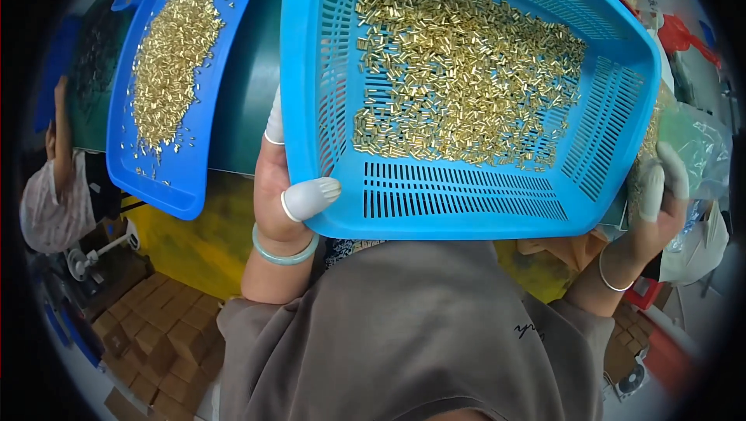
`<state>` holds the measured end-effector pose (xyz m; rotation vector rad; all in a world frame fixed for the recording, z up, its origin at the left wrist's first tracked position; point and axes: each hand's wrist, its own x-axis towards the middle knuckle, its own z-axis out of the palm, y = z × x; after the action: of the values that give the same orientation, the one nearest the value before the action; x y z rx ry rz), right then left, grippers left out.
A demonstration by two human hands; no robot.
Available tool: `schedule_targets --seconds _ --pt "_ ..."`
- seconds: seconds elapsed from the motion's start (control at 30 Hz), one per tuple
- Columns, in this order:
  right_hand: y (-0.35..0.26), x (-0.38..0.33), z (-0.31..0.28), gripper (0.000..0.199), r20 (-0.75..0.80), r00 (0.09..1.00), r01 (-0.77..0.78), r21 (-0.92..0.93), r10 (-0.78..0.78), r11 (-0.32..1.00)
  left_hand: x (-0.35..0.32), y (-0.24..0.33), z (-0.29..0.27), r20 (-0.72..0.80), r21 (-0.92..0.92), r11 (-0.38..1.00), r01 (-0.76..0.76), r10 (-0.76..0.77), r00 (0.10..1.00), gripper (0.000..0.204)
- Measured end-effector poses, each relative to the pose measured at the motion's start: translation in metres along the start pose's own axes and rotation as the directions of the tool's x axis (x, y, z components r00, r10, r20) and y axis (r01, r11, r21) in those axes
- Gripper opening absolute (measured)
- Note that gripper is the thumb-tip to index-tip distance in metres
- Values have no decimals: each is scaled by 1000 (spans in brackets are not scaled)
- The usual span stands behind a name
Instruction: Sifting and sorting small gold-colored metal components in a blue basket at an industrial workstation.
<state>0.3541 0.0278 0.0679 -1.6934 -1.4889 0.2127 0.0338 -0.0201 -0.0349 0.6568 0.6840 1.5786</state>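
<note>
A light-blue slotted plastic basket [458, 223] is tilted up in front of me, with a wide layer of small brass-coloured tubes [466, 71] over its bottom. My left hand [291, 195] grips its near left corner, the thumb over the rim and the other fingers mostly hidden behind the wall. Beyond the basket's right side is my right hand [660, 199], its fingers pointing up and somewhat apart, near more brass-coloured pieces [651, 129]. No grip on the basket shows there. White finger covers are on both hands.
A darker blue tray [186, 202] with a heap of similar tubes lies on the green table [252, 102] at left. Clear plastic bags [699, 149] are at right. Brown cartons [159, 335] stand on the lower left floor. Another person's arm [61, 133] shows at far left.
</note>
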Motion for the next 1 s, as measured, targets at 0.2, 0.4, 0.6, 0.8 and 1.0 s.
schedule_targets --seconds 0.2,0.4,0.6,0.8,1.0 --pt "-75 -8 88 22 642 -109 619 641 -759 453 -1 -3 -8 3 0 1000 -30 30 1000 87" --pt "-78 -28 138 39 600 -272 492 758 -752 427 -4 -4 -14 65 48 998 -46 43 997 87" --pt "-74 -33 153 43 602 -279 480 762 -748 434 -4 -4 -18 101 58 997 -43 37 994 86" --pt "-75 -33 160 46 625 -323 532 741 -711 410 -5 -4 -24 130 101 993 -55 41 991 85" --pt "-76 -34 158 47 634 -293 531 731 -716 429 -6 -4 -26 123 103 994 -45 32 992 85"
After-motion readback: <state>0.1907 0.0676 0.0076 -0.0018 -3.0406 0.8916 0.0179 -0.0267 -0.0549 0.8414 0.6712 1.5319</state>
